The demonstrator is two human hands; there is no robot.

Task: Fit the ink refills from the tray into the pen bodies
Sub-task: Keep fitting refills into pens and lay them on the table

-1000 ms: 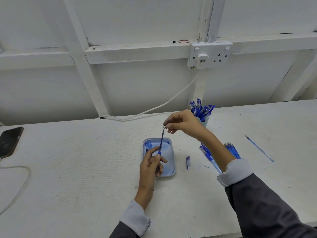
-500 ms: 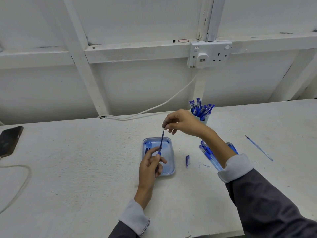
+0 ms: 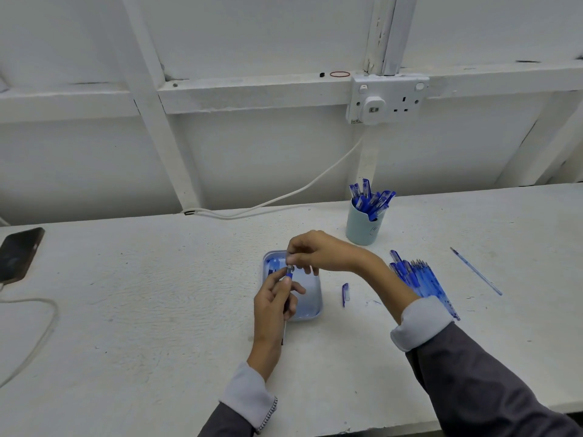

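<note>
Left hand [image 3: 274, 305] grips pen body [image 3: 288, 274], tilted near-upright, lower end poking out below palm. Right hand [image 3: 318, 252] pinches its top end with fingertips. Both over tray [image 3: 314, 313] on table [image 3: 157, 310]; blue parts [image 3: 272, 267] in tray's far-left corner. Loose cap [image 3: 345, 294] just right of tray. Pile of pens [image 3: 422, 279] past right wrist, single refill [image 3: 476, 272] further right. Cup [image 3: 362, 230] of pens behind. Phone [image 3: 19, 253] far left.

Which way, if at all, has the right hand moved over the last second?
Yes. The right hand has dropped toward the tray and left hand, clear of the cup it overlapped.
</note>
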